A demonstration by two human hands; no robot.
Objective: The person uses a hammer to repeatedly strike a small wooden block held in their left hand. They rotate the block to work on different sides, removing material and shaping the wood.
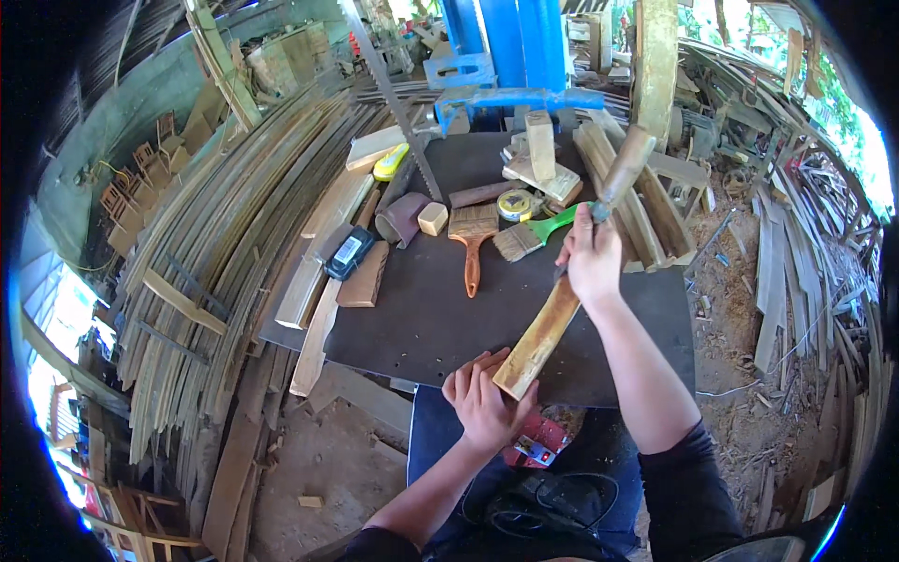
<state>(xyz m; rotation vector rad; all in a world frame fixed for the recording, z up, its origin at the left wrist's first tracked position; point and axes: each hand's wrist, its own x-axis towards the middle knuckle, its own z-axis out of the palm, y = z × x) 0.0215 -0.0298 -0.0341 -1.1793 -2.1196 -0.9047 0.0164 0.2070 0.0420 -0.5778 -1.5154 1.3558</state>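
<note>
My left hand (pixel 487 401) is wrapped round the near end of a short wooden strip (pixel 541 347), which slants away over the front edge of the dark tabletop (pixel 421 323). In my right hand (pixel 594 262) is a wooden-handled chisel (pixel 626 169), its handle sticking up and away past the fist. A bit of its dark blade shows below the fingers, at the strip's far end; whether it touches the wood is hidden. Left of that hand lie a brush with a green handle (pixel 538 234) and a wide brush with a brown handle (pixel 472 248).
A yellow tape measure (pixel 515 204), a small wooden cube (pixel 433 218) and a black-and-blue device (pixel 350 253) lie across the tabletop. A saw blade (pixel 398 112) rises behind, near a blue metal clamp (pixel 515 98). Long planks (pixel 234 187) are stacked at left; more timber lies right.
</note>
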